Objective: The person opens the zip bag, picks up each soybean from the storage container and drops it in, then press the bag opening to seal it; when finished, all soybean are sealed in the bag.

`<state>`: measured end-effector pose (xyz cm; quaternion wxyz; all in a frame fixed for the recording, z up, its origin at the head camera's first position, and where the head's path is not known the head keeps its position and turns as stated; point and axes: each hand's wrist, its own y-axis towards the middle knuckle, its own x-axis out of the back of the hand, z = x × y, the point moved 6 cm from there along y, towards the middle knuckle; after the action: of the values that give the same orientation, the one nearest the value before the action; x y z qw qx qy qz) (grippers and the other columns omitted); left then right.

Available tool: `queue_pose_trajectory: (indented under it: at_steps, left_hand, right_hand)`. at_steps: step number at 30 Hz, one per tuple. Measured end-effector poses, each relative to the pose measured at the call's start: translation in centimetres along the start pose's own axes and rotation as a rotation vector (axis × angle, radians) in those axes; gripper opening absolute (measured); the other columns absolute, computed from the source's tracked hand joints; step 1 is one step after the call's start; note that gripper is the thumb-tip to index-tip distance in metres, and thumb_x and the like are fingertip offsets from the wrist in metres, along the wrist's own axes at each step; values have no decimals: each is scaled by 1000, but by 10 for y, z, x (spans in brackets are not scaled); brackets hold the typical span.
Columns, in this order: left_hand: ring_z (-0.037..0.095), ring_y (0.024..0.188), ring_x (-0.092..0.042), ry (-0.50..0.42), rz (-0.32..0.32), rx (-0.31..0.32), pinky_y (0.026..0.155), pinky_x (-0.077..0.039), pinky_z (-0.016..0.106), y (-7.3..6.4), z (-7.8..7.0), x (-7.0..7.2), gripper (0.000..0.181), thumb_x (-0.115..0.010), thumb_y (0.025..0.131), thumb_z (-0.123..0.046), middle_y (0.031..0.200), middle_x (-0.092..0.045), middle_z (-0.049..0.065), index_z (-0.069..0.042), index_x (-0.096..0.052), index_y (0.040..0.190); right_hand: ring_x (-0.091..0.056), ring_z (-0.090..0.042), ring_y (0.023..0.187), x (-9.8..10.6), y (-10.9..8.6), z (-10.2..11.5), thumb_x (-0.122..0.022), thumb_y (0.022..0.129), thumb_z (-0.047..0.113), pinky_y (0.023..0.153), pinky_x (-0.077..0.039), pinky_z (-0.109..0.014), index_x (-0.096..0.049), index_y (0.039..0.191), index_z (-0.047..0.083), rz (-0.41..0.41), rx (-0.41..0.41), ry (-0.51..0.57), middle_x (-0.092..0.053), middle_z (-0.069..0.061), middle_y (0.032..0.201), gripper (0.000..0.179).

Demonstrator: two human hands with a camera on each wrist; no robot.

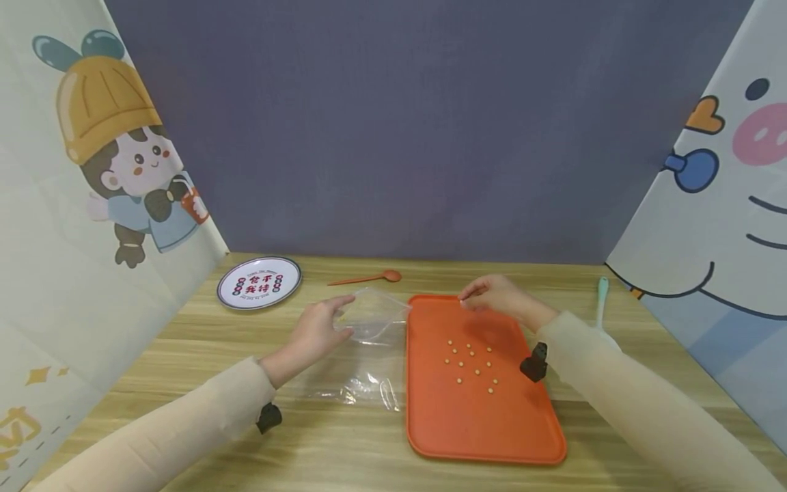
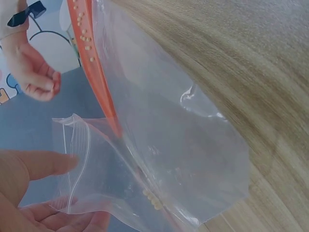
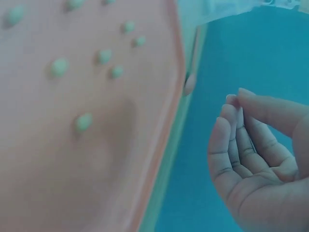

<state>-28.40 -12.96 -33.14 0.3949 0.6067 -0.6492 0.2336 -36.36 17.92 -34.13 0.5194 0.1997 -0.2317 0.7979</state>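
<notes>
My left hand curves round the mouth of a clear zip bag, thumb and fingers apart at its edge. In the left wrist view, several small pale beans show through the plastic of the bag. My right hand hovers over the far part of an orange tray, thumb and fingertips brought together. Whether something small sits between those tips is too fine to tell in the right wrist view. Several round beige beans lie scattered across the tray.
At the back left lies a white plate with a dark rim and red lettering. An orange spoon rests behind the bag. A utensil with a light green handle lies right of the tray, partly behind my right sleeve.
</notes>
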Motion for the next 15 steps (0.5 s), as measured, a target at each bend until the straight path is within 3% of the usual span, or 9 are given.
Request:
queue_pose_trajectory:
  at_steps: [4, 8, 10, 15]
  left_hand:
    - [37, 101, -66, -11, 2, 2, 51, -46, 25, 0, 0, 0, 68, -77, 75, -5, 125, -62, 25, -7, -51, 138]
    - [36, 97, -67, -10, 8, 7, 51, -46, 26, 0, -1, 0, 68, -76, 76, -5, 126, -61, 26, -7, -51, 139]
    - [35, 99, -67, -6, 8, 8, 52, -46, 25, -1, -1, 0, 68, -76, 76, -5, 126, -61, 25, -8, -51, 139]
    - [23, 65, -62, -15, 20, 21, 47, -44, 24, -1, -2, 0, 68, -76, 76, -5, 127, -61, 26, -9, -51, 139]
  right_hand:
    - [-65, -31, 100, -7, 6, 19, -68, 90, 16, 90, -53, -45, -66, 113, 0, -4, 25, 2, -71, -11, 108, 29]
    - [-66, -19, 87, -19, 12, 41, -69, 89, 17, 81, -56, -35, -69, 110, 3, 2, 60, 13, -73, -9, 105, 26]
    - [-66, -20, 86, -26, 14, 52, -70, 88, 17, 77, -55, -31, -71, 107, 5, 6, 77, 21, -73, -8, 104, 23]
    - [-67, -31, 93, -47, 22, 76, -71, 87, 15, 74, -55, -27, -73, 104, 6, 20, 112, 49, -74, -8, 100, 20]
